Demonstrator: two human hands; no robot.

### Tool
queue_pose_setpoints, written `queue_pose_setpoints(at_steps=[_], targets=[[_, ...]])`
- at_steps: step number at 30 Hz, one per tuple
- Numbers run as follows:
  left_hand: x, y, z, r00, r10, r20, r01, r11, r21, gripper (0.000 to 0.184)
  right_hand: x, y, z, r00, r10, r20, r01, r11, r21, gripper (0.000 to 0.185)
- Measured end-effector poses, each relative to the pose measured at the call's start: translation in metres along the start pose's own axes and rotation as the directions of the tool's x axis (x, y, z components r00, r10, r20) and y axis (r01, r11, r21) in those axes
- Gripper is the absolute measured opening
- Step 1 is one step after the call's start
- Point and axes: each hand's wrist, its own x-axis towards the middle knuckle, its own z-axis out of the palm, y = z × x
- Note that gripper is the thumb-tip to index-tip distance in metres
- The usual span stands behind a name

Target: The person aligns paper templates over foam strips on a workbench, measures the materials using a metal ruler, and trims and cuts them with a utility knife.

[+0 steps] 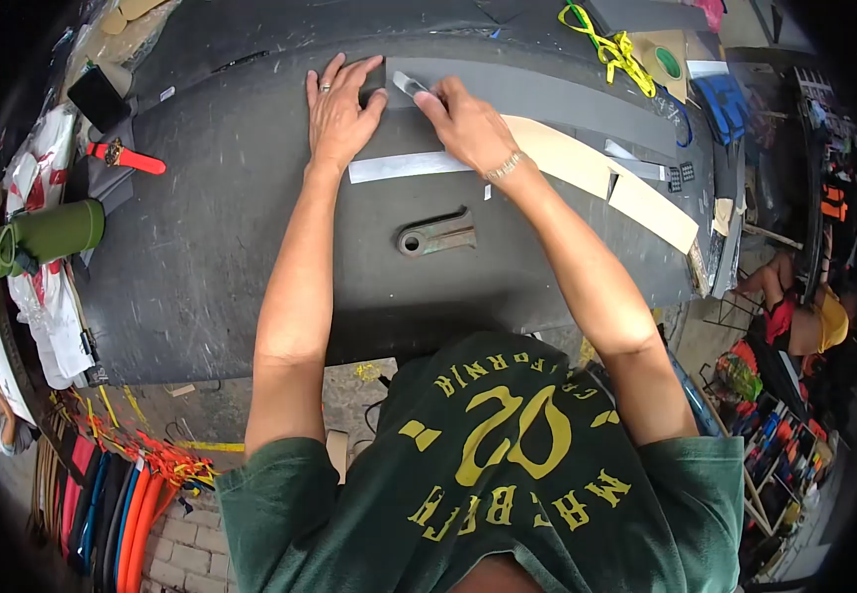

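The right hand (475, 124) grips a clear tool (409, 85) over the dark strip (557, 92) on the counter (201, 257); a slip could strike the left hand (341, 124), fingers spread close by.

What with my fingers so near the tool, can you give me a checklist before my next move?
1. Left hand down at the grey strip's left end: ok.
2. Right hand gripping the clear tool: ok.
3. Left hand well away from the tool's tip: not ok, I'd say; its fingers and thumb are close beside it.
4. Cutting edge, if any, out and sound: cannot tell, too small to see.
5. Metal piece apart from the grey strip: ok.
6. White strip fully in sight, away from the right hand: not ok; its right end meets that hand's outline.
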Motion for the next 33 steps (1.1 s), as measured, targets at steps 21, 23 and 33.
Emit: queue_pose_setpoints(at_steps=[21, 23, 33], targets=[[-0.001, -0.003, 0.008, 0.997, 0.037, -0.067, -0.035, 0.999, 0.03, 0.03, 0.011, -0.004, 0.036, 0.997, 0.035, -0.063, -0.043, 0.991, -0.13, 0.043], [-0.001, -0.005, 0.009, 0.996, 0.043, -0.074, -0.04, 0.998, 0.041, 0.029, 0.011, -0.003, 0.038, 0.998, 0.026, -0.06, -0.034, 0.992, -0.124, 0.043], [0.001, -0.008, 0.013, 0.996, 0.054, -0.074, -0.05, 0.997, 0.062, 0.027, 0.032, -0.015, 0.039, 0.998, 0.053, -0.022, -0.057, 0.946, -0.319, 0.062]])
